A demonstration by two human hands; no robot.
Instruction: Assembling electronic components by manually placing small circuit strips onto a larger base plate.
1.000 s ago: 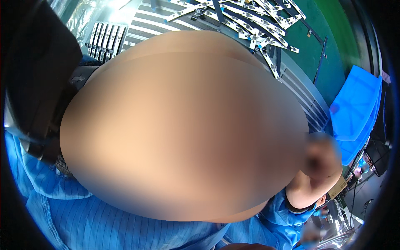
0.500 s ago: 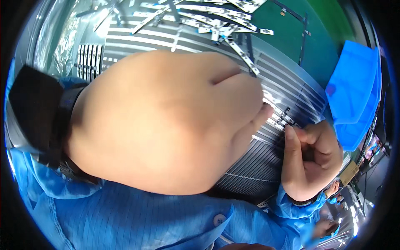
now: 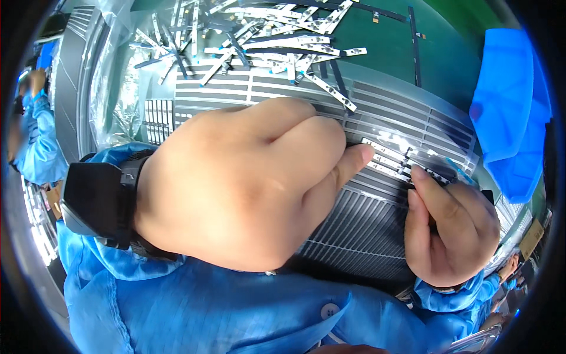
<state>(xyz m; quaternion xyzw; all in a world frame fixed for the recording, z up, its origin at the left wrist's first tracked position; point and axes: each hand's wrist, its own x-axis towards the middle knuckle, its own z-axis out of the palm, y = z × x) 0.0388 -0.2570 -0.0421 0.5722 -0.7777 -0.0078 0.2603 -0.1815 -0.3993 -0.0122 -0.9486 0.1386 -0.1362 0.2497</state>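
My left hand (image 3: 242, 183), a black watch on its wrist, spans the middle with its fingers curled. One fingertip rests at the left end of a few narrow white strips (image 3: 386, 160) with black marks, lying side by side on a grey slotted tray (image 3: 389, 106). What the curled fingers may hold is hidden. At the right ends of those strips, by small black tabs, my right hand (image 3: 454, 227) has its thumb and forefinger brought together. Anything between them is too small to make out.
Loose white and black strips (image 3: 295, 44) lie heaped at the far side of the tray, over a green surface (image 3: 383, 50). Several strips (image 3: 159, 118) stand in a row at left. A blue plastic bin (image 3: 507, 112) is at right. Clear plastic film (image 3: 121, 88) lies at left. Co-workers in blue sleeves (image 3: 41, 144) appear at the edges.
The view has shifted, showing more of the left side. My left fingertip now lies at the strips' left end, and my right thumb and forefinger have come up to their right ends.
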